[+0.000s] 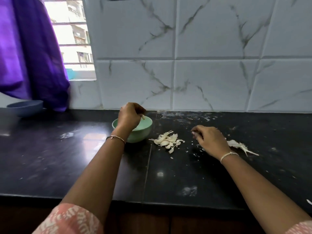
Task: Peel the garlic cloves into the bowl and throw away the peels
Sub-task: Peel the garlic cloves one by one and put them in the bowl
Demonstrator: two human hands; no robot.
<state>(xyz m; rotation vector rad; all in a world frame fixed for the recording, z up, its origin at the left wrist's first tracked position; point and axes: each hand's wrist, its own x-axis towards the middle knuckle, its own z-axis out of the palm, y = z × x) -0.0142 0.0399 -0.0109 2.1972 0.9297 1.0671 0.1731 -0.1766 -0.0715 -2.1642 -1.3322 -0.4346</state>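
Observation:
A light green bowl [143,130] stands on the black counter near the tiled wall. My left hand [129,116] hovers over the bowl and pinches a pale garlic clove [143,117] at its fingertips. To the right of the bowl lies a heap of white garlic cloves and peels [168,141]. My right hand [209,141] rests on the counter right of that heap, fingers curled; what they hold, if anything, is hidden. A second clump of papery garlic skin with a stalk [239,146] lies just behind my right wrist.
The black counter [84,157] is dotted with small peel flakes and smears. A blue bowl [25,107] sits at the far left under a purple curtain [33,56]. The counter's front edge runs along the bottom.

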